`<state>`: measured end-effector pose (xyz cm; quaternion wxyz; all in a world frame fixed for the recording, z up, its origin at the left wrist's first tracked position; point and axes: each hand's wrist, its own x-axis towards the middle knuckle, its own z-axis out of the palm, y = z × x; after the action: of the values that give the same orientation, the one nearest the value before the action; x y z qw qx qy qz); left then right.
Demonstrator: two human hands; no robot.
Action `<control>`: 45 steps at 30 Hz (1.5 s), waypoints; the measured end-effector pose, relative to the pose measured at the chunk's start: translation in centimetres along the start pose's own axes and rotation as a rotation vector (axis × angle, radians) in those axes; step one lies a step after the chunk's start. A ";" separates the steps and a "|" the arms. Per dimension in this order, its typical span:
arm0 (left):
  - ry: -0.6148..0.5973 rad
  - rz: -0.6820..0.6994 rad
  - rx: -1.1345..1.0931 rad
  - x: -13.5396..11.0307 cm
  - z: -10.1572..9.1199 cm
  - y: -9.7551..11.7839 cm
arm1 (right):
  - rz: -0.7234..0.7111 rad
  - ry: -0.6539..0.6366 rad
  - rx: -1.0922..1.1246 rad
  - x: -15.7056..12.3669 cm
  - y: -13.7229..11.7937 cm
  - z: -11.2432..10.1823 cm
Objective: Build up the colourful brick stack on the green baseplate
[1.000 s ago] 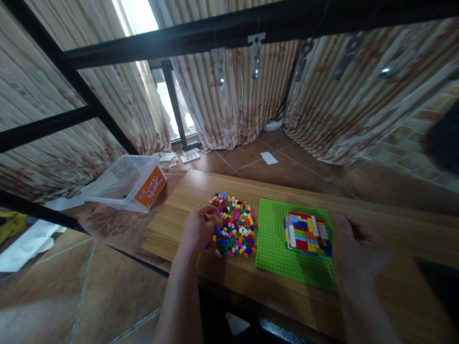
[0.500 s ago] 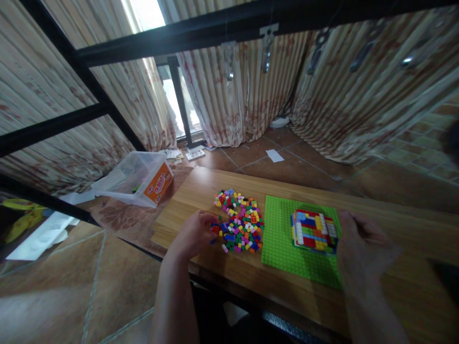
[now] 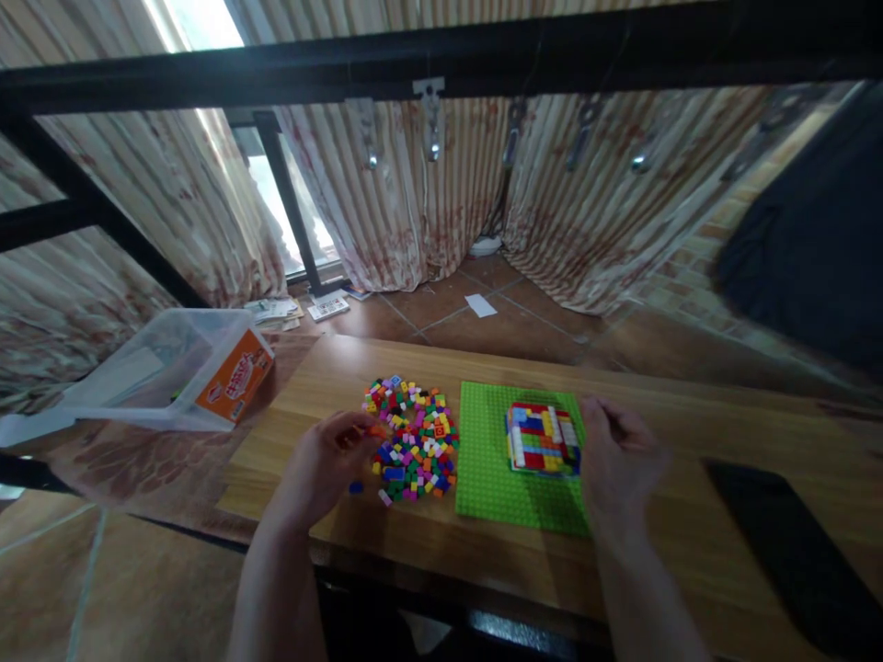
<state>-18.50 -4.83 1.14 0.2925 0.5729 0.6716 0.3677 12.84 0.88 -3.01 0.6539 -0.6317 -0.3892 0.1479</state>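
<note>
My left hand (image 3: 324,464) is at the left edge of a loose pile of small toy bricks (image 3: 418,450), its thumb and fingers pinched around a red-orange toy brick (image 3: 376,430). A blue brick (image 3: 356,487) lies on the table just below those fingers. Right of the pile is a green studded baseplate (image 3: 483,496), bearing a low block built of red, blue, yellow and white bricks (image 3: 542,439). Curled in beside the block, over the baseplate's right edge, my right hand (image 3: 621,464) is closed; its fingers hide whatever they may hold.
A dark flat object (image 3: 786,552) lies on the wooden table (image 3: 676,515) to the right. Beyond the table's left end stands a clear plastic box (image 3: 200,368) with an orange label. A black metal bar (image 3: 345,74) crosses above. A dark-clothed person (image 3: 814,221) shows at far right.
The view has swung right, so the table appears further left. My left hand has drawn slightly back from the pile with a red-orange brick pinched. My right hand stays beside the block.
</note>
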 end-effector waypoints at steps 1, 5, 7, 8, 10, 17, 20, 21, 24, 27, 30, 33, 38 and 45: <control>0.001 0.018 -0.096 0.0 0.7 0.4 | -0.013 -0.017 0.016 -0.2 -0.5 0.0; 0.036 0.144 -0.358 0.0 4.6 2.6 | -0.029 -0.288 0.125 -1.4 -3.1 -0.1; 0.005 0.211 -0.383 -0.1 6.5 3.7 | -0.031 -0.518 0.144 -2.2 -4.6 -0.1; 0.011 0.233 -0.407 -0.1 7.3 4.1 | -0.038 -0.624 0.138 -2.5 -5.2 -0.1; 0.008 0.273 -0.440 -0.2 8.5 4.9 | -0.075 -0.749 0.113 -3.1 -6.2 -0.1; 0.153 0.500 -0.256 -0.7 10.2 6.9 | -0.121 -0.710 0.049 -4.2 -6.9 0.2; 0.191 0.571 -0.195 -0.9 10.9 7.3 | -0.076 -0.703 0.082 -3.9 -6.6 0.2; 0.189 0.587 -0.190 -0.8 11.1 7.4 | -0.059 -0.727 0.095 -3.7 -6.5 0.1; 0.118 0.585 -0.173 -0.6 11.5 7.0 | -0.010 -0.799 0.104 -2.6 -5.7 -0.4; 0.027 0.532 -0.114 -0.3 11.3 6.2 | -0.017 -0.724 0.026 -0.8 -4.3 -1.4; 0.002 0.479 -0.062 0.0 10.9 5.4 | -0.097 -0.580 -0.148 0.8 -2.6 -2.3; 0.035 0.422 -0.073 0.1 10.8 5.2 | -0.154 -0.560 -0.165 1.6 -1.2 -2.6; 0.006 0.401 -0.108 0.2 11.0 5.4 | -0.130 -0.631 -0.132 1.3 0.2 -1.7; 0.006 0.393 -0.095 0.2 11.1 5.0 | -0.137 -0.634 -0.178 1.2 0.5 -1.3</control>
<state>-6.79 -2.46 -0.93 0.2402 0.6773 0.5296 0.4507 14.74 0.85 -2.99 0.4509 -0.5814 -0.6261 0.2583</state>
